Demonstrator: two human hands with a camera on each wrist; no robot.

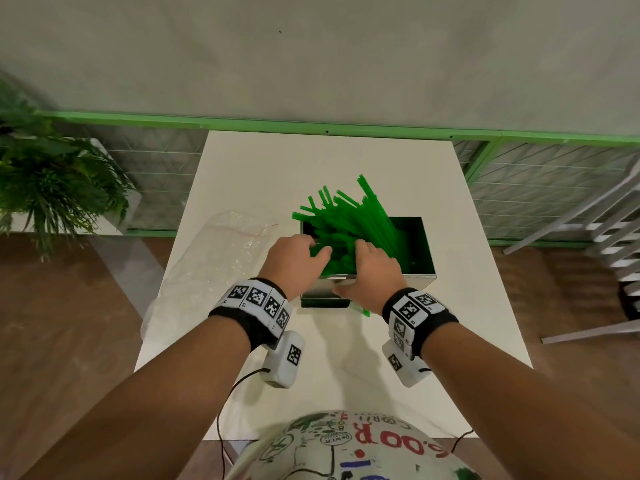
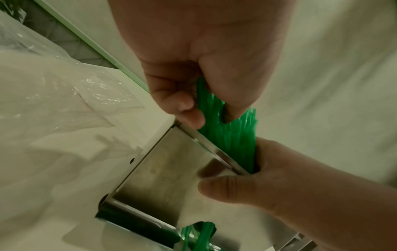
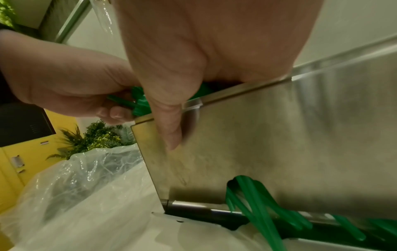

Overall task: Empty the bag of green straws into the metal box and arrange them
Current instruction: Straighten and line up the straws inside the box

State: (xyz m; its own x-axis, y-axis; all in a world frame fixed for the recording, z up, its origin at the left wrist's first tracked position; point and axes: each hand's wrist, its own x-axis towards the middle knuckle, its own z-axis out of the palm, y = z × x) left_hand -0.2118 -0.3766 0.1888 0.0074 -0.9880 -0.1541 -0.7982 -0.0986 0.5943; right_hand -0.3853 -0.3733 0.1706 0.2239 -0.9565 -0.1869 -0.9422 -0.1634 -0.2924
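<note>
A metal box stands in the middle of the white table. Green straws fill its left part and fan out past the back rim. My left hand reaches in from the left, and its fingers and thumb curl round a bunch of straws. Over the front rim, my right hand curls its fingers onto the straws, while its thumb lies outside on the front wall. A few straws poke out of the slot at the box's foot. The clear plastic bag lies empty left of the box.
The white table ends near my body and at a green-framed fence behind. A leafy plant stands at far left. A grey metal chair frame stands to the right.
</note>
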